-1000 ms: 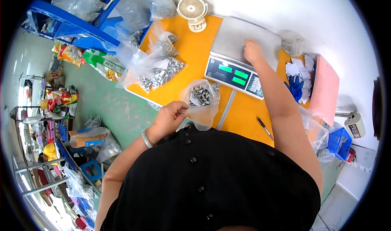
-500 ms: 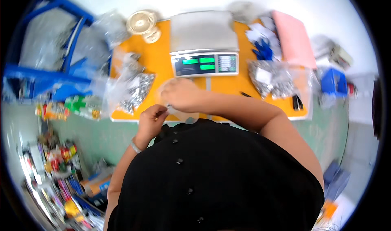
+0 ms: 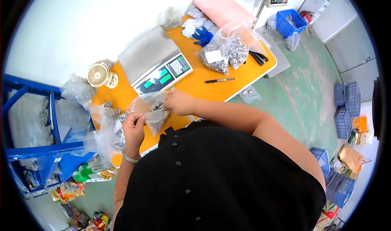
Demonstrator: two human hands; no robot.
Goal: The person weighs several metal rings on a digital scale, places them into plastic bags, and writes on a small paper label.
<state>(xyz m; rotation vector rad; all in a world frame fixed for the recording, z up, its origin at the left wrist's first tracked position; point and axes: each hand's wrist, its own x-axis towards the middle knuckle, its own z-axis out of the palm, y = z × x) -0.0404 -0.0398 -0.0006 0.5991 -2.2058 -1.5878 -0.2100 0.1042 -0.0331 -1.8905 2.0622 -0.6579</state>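
Clear plastic bag of small silvery metal parts point(image 3: 154, 118), one only, is between the two hands I watch from afar, at the near side of the desk. Fingers of the left hand point(image 3: 134, 129) are pressed together, pinching the bag's filmy edge. Those of the right hand point(image 3: 179, 103) bend at the bag's mouth; whether they grip film or a metal part, I cannot tell. What has just changed is the right hand: a second ago it was on the scale's plate, and now it is at the bag, so I judge both hands are occupied there.

Just beyond is one grey-plated electronic scale point(image 3: 154, 60) with three green displays. It rests on one orange-topped, white-edged desk point(image 3: 199, 94). To the right I count one slim black pen point(image 3: 220, 81), two clear bags of metal parts point(image 3: 220, 56) and one black stapler-shaped tool point(image 3: 258, 58). Farther back are blue glove fabric point(image 3: 202, 36), whose number I cannot make out, and one pink sheet-like cover point(image 3: 224, 11). One cream round fan point(image 3: 98, 75) stands left of the scale.
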